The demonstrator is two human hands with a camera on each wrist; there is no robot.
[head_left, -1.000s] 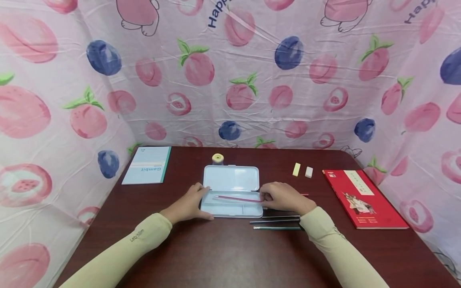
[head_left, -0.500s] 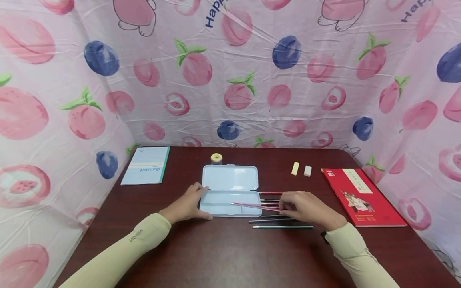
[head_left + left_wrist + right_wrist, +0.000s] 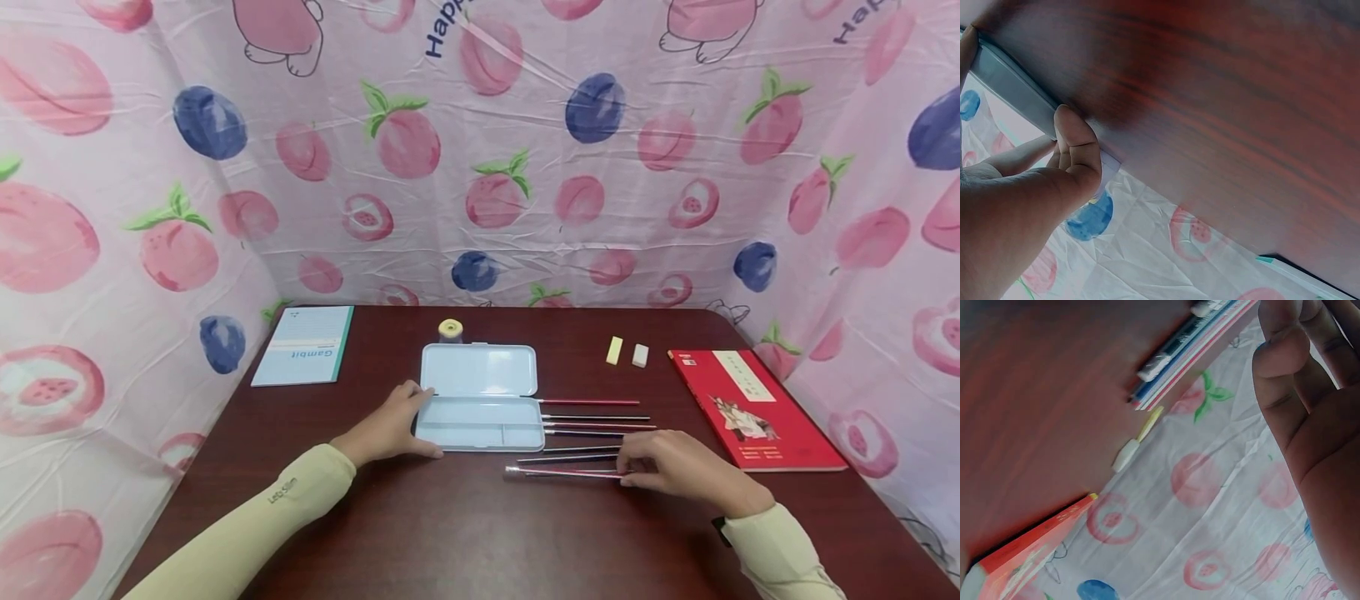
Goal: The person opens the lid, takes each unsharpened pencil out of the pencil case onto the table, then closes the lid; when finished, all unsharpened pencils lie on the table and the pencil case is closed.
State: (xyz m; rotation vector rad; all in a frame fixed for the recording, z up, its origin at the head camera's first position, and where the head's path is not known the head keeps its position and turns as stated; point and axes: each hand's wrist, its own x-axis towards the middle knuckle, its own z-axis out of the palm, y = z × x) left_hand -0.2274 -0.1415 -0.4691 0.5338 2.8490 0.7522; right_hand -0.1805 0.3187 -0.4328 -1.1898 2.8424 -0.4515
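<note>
A light-blue pencil case [image 3: 459, 438] lies with its lid [image 3: 480, 370] folded back on the dark table. My left hand [image 3: 384, 425] grips its left end, thumb at the front corner and fingers at the back. The left wrist view shows the case's side [image 3: 1013, 84] with the thumb against it. To the right, my right hand [image 3: 678, 467] pinches a pink pencil [image 3: 573, 473] by its right end, low over the table, overlapping a green pencil in the head view. Several other pencils [image 3: 596, 417] lie in a row beside the case. The case's compartments hold nothing visible.
A yellow-topped roll of tape [image 3: 451, 331] stands behind the lid. A Gambit notebook [image 3: 303, 346] lies at the back left. Right of centre are a yellow block [image 3: 614, 351] and a white eraser [image 3: 640, 356]. A red book [image 3: 757, 410] lies at the right.
My right hand has carried the pink pencil out from over the case, rightward and toward me, to the front of the pencil row. The left hand stays on the case.
</note>
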